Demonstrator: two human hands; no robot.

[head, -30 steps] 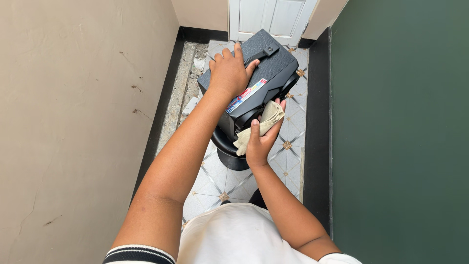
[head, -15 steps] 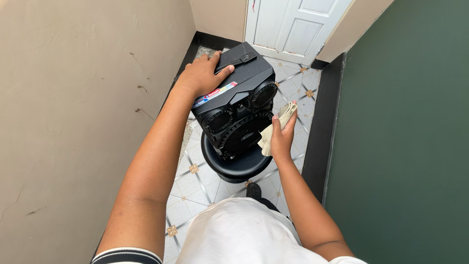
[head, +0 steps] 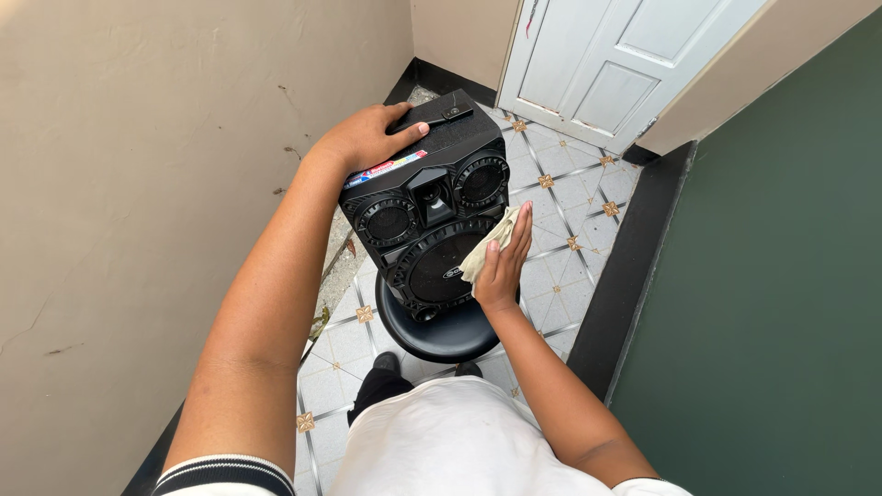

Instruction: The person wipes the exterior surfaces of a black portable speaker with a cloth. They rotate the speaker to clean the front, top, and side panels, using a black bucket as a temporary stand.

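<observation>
Left hand [head: 367, 138] atop black speaker [head: 432, 211], red-blue label strip [head: 386, 168]

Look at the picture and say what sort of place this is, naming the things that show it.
Probably a narrow passage or small yard of a home: a patterned tiled floor runs between a plastered beige wall and a dark green wall, ending at a white panelled door.
</observation>
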